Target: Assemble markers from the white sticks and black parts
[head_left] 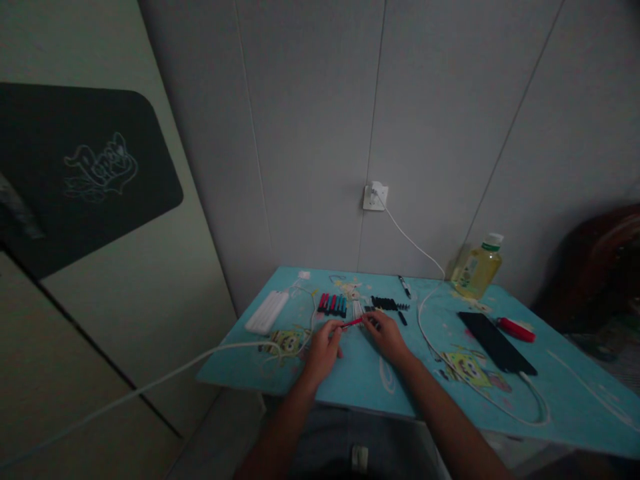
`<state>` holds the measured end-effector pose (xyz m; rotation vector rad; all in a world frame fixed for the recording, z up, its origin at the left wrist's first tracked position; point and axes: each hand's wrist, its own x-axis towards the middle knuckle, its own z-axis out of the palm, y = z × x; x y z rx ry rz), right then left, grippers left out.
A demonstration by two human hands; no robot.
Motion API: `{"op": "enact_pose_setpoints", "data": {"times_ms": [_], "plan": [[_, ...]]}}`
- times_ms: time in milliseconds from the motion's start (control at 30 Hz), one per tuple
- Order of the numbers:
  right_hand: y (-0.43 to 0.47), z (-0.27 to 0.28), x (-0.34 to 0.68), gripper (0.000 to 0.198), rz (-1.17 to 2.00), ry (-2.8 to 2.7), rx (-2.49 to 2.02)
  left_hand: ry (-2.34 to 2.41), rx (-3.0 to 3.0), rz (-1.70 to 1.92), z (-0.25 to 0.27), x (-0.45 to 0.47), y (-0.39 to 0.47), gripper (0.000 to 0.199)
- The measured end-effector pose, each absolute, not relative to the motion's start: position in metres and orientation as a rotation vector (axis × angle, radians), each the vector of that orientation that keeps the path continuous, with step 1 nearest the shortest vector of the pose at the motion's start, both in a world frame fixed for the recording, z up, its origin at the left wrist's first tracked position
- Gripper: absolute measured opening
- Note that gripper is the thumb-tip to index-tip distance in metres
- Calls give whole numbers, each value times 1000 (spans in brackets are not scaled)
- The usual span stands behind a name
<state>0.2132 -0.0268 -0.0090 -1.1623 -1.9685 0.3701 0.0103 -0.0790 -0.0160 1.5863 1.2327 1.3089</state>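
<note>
My left hand [324, 347] is closed on one end of a slim red pen barrel [353, 323]. The fingers of my right hand [384, 335] pinch its other end, so the barrel lies level between both hands just over the table. Beyond my left hand is a row of red and teal pen pieces [333, 305] with black ends. Thin white sticks, perhaps refills [357, 308], lie behind the barrel, partly covered by my right hand. Several black pieces [384, 303] are lined up past my right hand, with one loose black piece [403, 318] beside them.
A white power strip [267, 312] lies at left on the blue table [360, 380]. At right are a dark tablet or phone [495, 341] on a white cable [424, 320], a red object [517, 330] and a bottle of yellow liquid [477, 272]. A pen [405, 287] lies near the wall.
</note>
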Motion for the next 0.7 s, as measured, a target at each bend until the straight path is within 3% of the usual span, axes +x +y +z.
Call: {"op": "enact_pose_setpoints", "data": {"times_ms": [700], "plan": [[-19, -21, 221, 29, 386, -1983, -1035, 1549, 1972, 1355, -11, -5, -67, 34]]}}
